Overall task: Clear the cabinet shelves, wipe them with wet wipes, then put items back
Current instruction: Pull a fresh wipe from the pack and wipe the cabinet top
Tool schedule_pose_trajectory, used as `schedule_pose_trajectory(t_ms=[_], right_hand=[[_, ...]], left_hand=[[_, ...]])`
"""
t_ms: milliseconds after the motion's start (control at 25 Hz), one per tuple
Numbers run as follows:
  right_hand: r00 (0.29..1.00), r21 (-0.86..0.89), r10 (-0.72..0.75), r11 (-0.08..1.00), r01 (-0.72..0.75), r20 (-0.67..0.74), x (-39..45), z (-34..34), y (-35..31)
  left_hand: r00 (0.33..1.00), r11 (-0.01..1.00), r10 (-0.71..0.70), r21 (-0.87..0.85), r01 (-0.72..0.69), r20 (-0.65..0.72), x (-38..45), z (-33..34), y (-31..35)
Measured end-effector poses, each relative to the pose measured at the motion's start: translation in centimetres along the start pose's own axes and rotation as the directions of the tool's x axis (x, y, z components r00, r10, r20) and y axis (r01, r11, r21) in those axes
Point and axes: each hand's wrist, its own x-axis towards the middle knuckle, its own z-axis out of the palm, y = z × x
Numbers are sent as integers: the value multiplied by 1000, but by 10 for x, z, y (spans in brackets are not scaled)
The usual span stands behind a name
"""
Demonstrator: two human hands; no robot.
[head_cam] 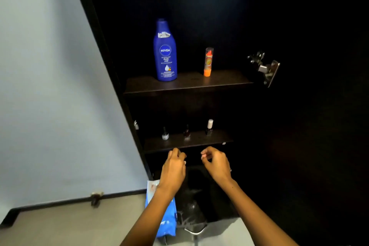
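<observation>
Dark cabinet (pixel 199 16), door open, hinge (pixel 264 68) visible on the right side. Two shelves in view.

Upper shelf (pixel 187 85): blue Nivea body milk bottle (pixel 165 54) upright at left; orange-based tube with clear cap (pixel 208 62) upright to its right, apart from the bottle.

Lower shelf (pixel 187 143): three small nail polish bottles in a row, all upright, spaced apart: pale one with dark cap (pixel 165 134) at left, dark one (pixel 186 131) in the middle, dark one with white cap (pixel 209 127) at right.

Left hand (pixel 173 168) and right hand (pixel 216 163) both raised just below the front edge of the lower shelf, near each other but not touching. Fingers of both curl loosely inward; neither grips anything visible. Slight motion blur at the fingertips.

Wet wipes pack (pixel 164 217), blue, lies below the left forearm, partly hidden by it, well under the shelves and not in either hand. Beside it, a dark crinkled bag (pixel 191 211) on a pale surface; contents not discernible.

Pale wall (pixel 50 86) to the left of the cabinet.
</observation>
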Motion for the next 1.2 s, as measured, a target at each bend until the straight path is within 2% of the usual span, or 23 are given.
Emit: schedule_pose_trajectory(t_ms=[160,400,480,720,920,1040,1200], right_hand=[[987,19,50,998,-53,153,-35,40,3],[921,-38,173,985,-171,348,-73,119,-5],[894,-76,237,971,-225,380,-75,140,-8],[822,-230,369,927,-295,434,-70,196,-27],[768,-377,375,907,-187,520,-72,218,-31],[781,-499,330,866,-27,531,-70,227,-34],[789,-562,211,804,196,577,-72,236,-34]], left_hand=[[981,976,-185,-104,190,60,-62,9,-21],[852,812,-456,-272,517,257,-123,30,-77],[816,771,-489,-284,569,307,-125,36,-96],[774,735,-464,-300,608,431,-108,61,-145],[707,628,-494,-356,693,505,-105,76,-159],[682,614,-521,-330,717,513,-102,81,-159],[633,525,-559,-362,770,536,-102,90,-162]])
